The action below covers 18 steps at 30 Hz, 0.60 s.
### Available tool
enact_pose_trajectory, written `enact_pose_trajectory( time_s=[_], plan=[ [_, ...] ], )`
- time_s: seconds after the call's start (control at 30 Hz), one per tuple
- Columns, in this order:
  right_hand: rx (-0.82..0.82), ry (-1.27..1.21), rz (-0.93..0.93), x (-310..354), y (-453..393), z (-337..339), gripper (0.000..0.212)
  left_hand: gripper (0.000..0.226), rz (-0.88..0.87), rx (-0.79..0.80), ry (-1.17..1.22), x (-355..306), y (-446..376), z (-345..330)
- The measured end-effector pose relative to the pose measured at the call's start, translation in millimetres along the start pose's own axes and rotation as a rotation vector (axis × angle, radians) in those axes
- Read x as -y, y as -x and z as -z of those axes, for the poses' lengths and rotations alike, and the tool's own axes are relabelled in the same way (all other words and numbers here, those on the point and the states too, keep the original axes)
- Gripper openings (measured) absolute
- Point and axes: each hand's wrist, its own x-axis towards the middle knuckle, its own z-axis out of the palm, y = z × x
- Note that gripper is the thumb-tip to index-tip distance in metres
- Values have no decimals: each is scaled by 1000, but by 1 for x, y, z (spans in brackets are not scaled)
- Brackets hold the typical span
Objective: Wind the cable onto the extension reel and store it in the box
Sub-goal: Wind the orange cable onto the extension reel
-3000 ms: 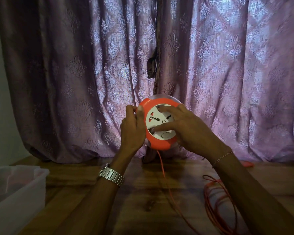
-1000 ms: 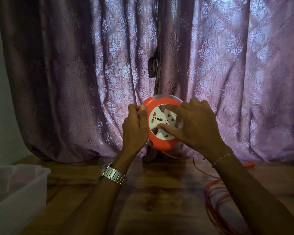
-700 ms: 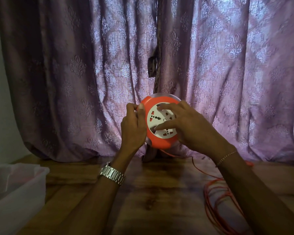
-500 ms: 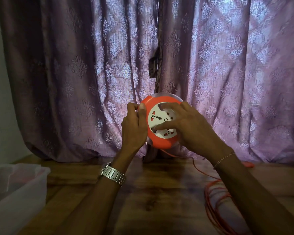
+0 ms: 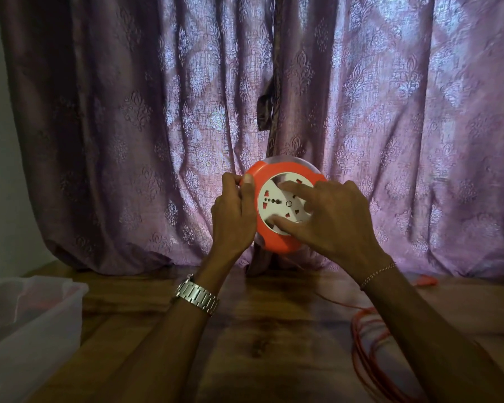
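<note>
1. While the left hand (image 5: 233,219) grips the reel (image 5: 282,207) above the counter's (image 5: 245,344) far edge, right fingers (image 5: 296,193) press its white face.
2. Loose cable (image 5: 370,353) lies right, nearer the right hand (image 5: 332,225).

Your left hand (image 5: 233,219) grips the orange reel (image 5: 277,239) by its rim above the bench (image 5: 259,338); your right hand (image 5: 332,219) presses fingers on its white socket face (image 5: 277,199). Loose cable (image 5: 364,353) lies near the bench's right edge, the box (image 5: 32,324) at its left.
</note>
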Motion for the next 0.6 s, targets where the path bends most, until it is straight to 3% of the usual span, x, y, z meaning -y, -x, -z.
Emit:
enact_pose_trajectory(
  time_s=[0.2, 0.33, 0.4, 0.5, 0.6],
  plan=[
    [-81, 32, 51, 1, -1, 4, 61, 40, 7, -3, 0, 2, 0, 0],
    [-110, -118, 282, -3, -4, 9, 19, 39, 12, -15, 0, 3, -1, 0],
    [15, -129, 340, -3, -5, 8, 33, 38, 15, -15, 4, 3, -1, 1],
    [163, -38, 300, -1, -4, 5, 37, 40, 11, -8, 0, 2, -1, 0],
    [202, 25, 259, -1, -3, 4, 41, 40, 8, -3, -6, 3, -1, 1]
  ],
)
